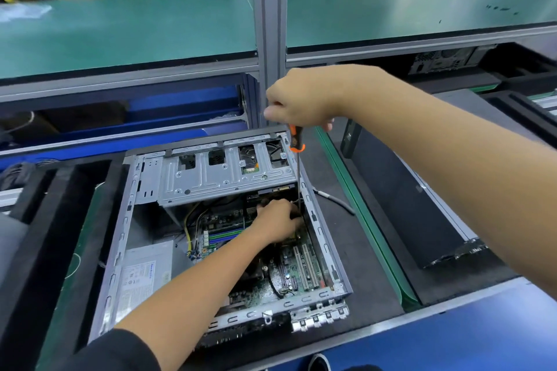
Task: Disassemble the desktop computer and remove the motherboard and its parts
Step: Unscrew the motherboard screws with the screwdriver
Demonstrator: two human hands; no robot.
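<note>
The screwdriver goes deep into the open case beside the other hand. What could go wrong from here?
1. The long screwdriver, gripped high by the right hand, may slip at its hidden tip and scratch the motherboard.
2. The left hand sits right beside the shaft, so a slip could hurt its fingers.
3. A loosened screw might drop among the cables and get lost.

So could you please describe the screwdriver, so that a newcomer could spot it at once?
Find the open computer case lying in the black tray. At its far right corner the right hand holds the screwdriver upright. It is the only tool here, with an orange and black handle and a long thin shaft.
</note>
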